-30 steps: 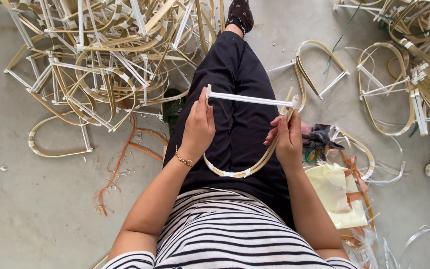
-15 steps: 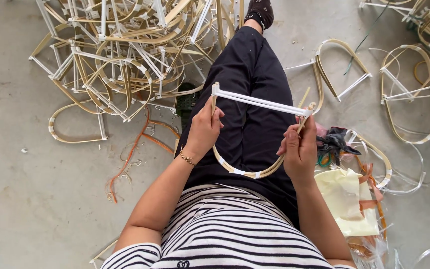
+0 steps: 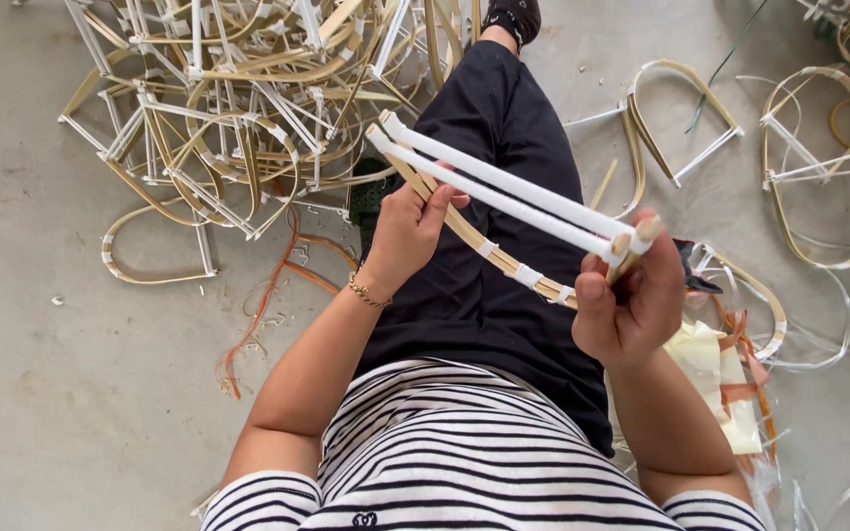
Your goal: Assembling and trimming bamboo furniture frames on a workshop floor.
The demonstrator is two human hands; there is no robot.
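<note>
Two hands: left hand (image 3: 410,231) and right hand (image 3: 627,305) are apart, each clamped on one end of the bent cane frame (image 3: 504,202).
Frame position: raised above the lap, its white-wrapped bars (image 3: 514,187) level between the grips, so both ends stay steady.
Pile: finished frames (image 3: 228,108) lie heaped on the left.
Surface: bare grey concrete floor (image 3: 41,393), with orange strips (image 3: 258,315) loose beside the leg.

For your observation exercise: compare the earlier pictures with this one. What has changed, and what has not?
The bamboo frame has been lifted and turned flat, so its bow now looks like a thin strip. The left hand and right hand keep gripping its ends. The frame pile lies unchanged.
</note>
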